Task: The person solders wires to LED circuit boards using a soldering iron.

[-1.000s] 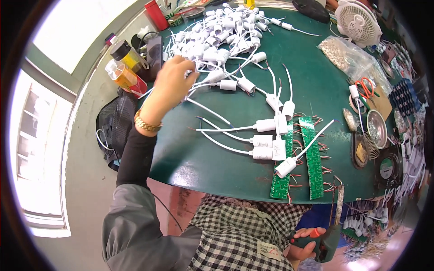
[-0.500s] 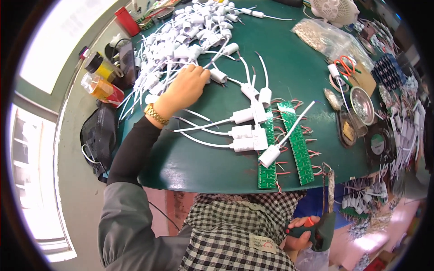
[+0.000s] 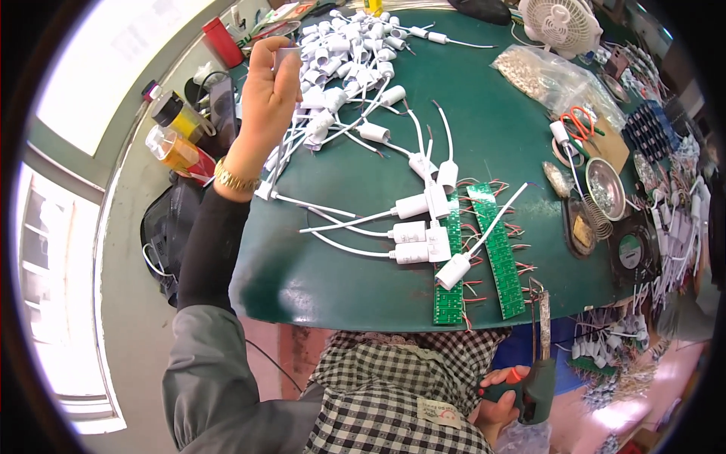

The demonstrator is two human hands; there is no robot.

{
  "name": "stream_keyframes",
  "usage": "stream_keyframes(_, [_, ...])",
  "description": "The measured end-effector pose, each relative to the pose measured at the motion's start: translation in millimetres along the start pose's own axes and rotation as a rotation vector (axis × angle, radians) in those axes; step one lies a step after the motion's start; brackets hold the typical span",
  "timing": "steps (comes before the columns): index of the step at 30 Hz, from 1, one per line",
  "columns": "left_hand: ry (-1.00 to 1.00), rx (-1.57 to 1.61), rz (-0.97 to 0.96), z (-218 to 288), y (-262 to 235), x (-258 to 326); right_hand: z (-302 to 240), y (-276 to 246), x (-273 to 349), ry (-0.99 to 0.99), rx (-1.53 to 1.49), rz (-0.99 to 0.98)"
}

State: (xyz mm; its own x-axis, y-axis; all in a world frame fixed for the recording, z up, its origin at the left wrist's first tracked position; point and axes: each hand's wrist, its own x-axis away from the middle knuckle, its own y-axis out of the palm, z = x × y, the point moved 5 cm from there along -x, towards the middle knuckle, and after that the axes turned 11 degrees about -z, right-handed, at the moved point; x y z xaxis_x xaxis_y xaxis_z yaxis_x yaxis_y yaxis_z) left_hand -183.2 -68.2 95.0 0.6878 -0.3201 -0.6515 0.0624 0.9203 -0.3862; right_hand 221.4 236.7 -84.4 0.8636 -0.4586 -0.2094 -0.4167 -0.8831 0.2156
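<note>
My left hand [image 3: 266, 106] is raised over the left side of a heap of white lamp sockets [image 3: 355, 60] with white cables. Its fingers pinch a whitish socket-like piece [image 3: 285, 57], partly hidden. Low at the right, my right hand [image 3: 499, 401] grips the dark green soldering gun [image 3: 540, 390] with a red trigger; its metal tip points up beside the table edge. Several white sockets lie in front of me, some against a green circuit board strip [image 3: 448, 303]. One socket [image 3: 453, 272] rests across that strip, its cable crossing a second strip [image 3: 499, 257]. Red and white wires stick out from both.
At the right are a fan [image 3: 560, 26], a plastic bag [image 3: 552, 76], orange-handled scissors [image 3: 581, 125], a metal dish [image 3: 606, 189] and a wire coil [image 3: 597, 217]. Bottles [image 3: 178, 151], a black bag [image 3: 172, 234] and a red cup [image 3: 222, 43] line the left.
My left hand has moved up and left from the middle of the heap, now pinching a whitish piece. Cables at the table's left edge no longer show. My right hand stays low with the soldering gun.
</note>
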Motion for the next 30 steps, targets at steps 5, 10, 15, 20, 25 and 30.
stream_keyframes(5, [0.393,-0.322,-0.383,88.8,50.4,24.6,5.8,-3.8,3.8,-0.006,-0.069,-0.025])
stream_keyframes(10, [0.241,-0.224,-0.788,123.2,107.5,94.6,7.7,-8.4,0.4,0.074,0.009,-0.189])
stream_keyframes(15, [0.393,-0.174,-1.069,119.6,160.7,165.4,-3.7,6.4,-3.1,0.09,-0.043,-0.099])
stream_keyframes(20, [0.553,-0.194,-0.943,103.0,171.6,174.3,0.6,2.4,4.3,0.163,0.095,-0.209])
stream_keyframes(25, [0.498,-0.142,-0.913,98.6,165.5,174.7,-4.5,12.7,0.8,0.201,0.072,-0.234])
stream_keyframes(30, [0.514,-0.03,-0.834,98.5,166.7,173.2,2.3,8.6,8.2,0.389,0.062,-0.254])
